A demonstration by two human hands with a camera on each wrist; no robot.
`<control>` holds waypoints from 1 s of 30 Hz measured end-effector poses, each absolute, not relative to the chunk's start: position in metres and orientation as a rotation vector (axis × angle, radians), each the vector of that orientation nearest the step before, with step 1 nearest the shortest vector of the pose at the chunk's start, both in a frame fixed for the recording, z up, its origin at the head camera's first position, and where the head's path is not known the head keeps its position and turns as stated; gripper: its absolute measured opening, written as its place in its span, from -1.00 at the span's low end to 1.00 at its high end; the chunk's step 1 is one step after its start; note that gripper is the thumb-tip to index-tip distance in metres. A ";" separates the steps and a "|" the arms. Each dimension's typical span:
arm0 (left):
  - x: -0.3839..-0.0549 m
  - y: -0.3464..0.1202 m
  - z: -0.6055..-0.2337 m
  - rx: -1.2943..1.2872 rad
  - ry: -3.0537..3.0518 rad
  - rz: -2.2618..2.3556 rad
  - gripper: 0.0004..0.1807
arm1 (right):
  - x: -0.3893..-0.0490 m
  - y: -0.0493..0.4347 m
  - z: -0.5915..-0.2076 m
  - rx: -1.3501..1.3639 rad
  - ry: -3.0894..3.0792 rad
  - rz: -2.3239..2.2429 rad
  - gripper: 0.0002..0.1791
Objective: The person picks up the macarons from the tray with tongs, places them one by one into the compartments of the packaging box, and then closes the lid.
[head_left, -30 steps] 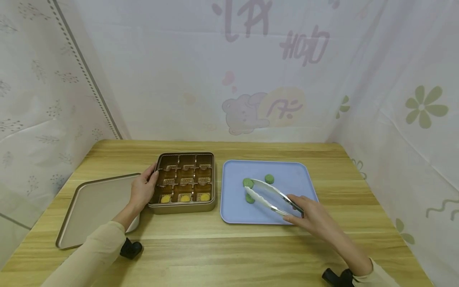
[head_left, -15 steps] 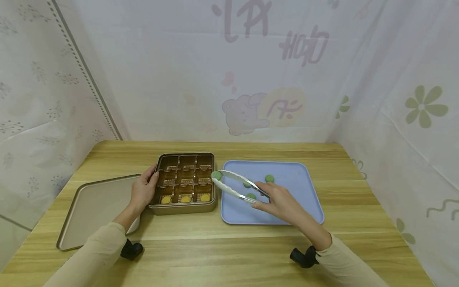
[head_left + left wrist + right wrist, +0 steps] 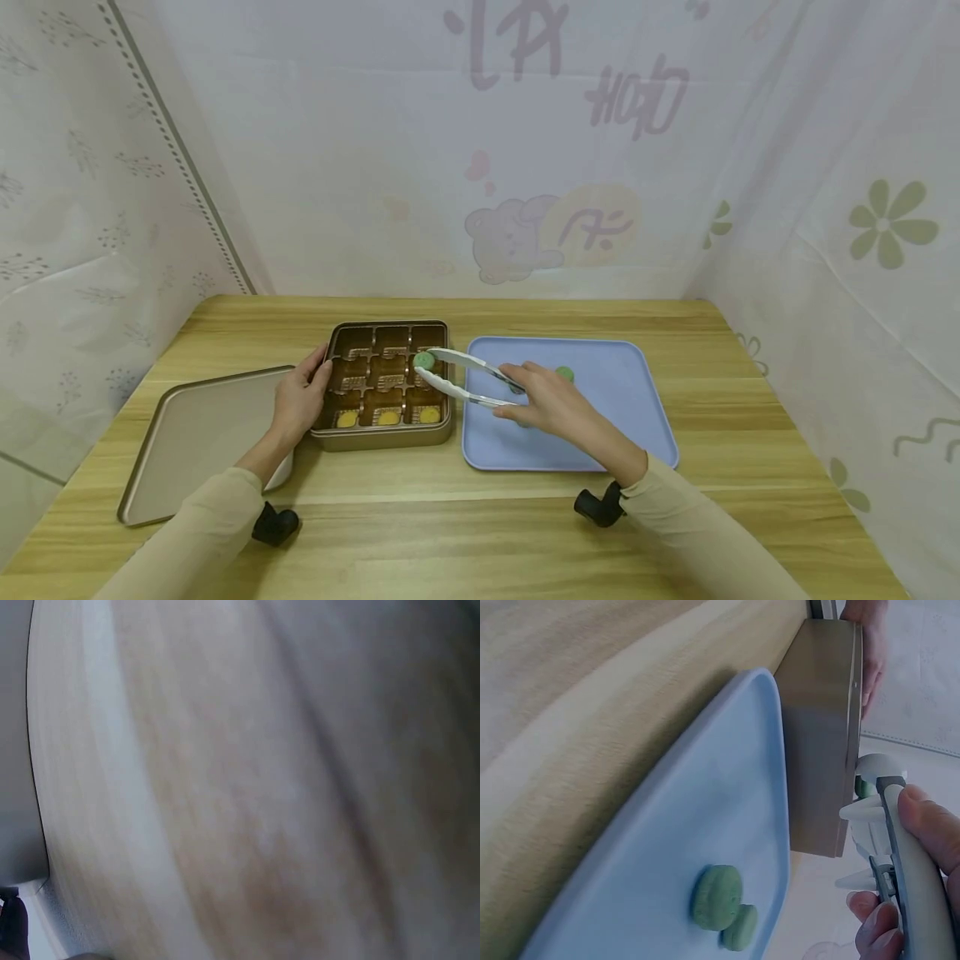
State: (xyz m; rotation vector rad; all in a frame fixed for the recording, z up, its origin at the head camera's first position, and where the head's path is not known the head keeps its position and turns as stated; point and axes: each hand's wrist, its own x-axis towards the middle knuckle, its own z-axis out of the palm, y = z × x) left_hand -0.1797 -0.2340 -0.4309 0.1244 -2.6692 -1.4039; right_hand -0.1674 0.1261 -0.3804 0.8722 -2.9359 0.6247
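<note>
My right hand [image 3: 553, 402] grips white-tipped tongs [image 3: 457, 392], with a green macaron [image 3: 423, 360] pinched at their tips. The tips hold it over the right column of a bronze square tin [image 3: 386, 440], at the middle row of its brown divided insert. My left hand [image 3: 297, 400] holds the tin's left side, its thumb at the rim. Three yellow macarons [image 3: 387, 417] sit in the front row of compartments. On the blue tray [image 3: 600, 417], green macarons [image 3: 717, 897] lie partly hidden behind the right hand and tongs in the head view.
The tin's flat lid [image 3: 206, 442] lies on the table at the left, partly under the left forearm. The blue tray is just right of the tin. A printed cloth [image 3: 360, 167] hangs behind the wooden table [image 3: 420, 533]. The left wrist view shows mostly blurred wood.
My right hand has lifted a green macaron off the tray with the tongs and carried it left to above the tin. The left hand has stayed on the tin.
</note>
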 end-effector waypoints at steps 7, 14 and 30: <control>-0.179 -0.233 -0.430 0.126 -2.666 -1.392 -0.45 | -0.173 0.119 -0.374 0.909 -2.951 0.550 -0.32; -0.179 -0.233 -0.430 0.135 -2.664 -1.386 -0.46 | -0.174 0.115 -0.365 0.946 -2.953 0.483 -0.37; -0.179 -0.233 -0.431 0.132 -2.666 -1.378 -0.46 | -0.170 0.117 -0.371 0.919 -2.932 0.496 -0.32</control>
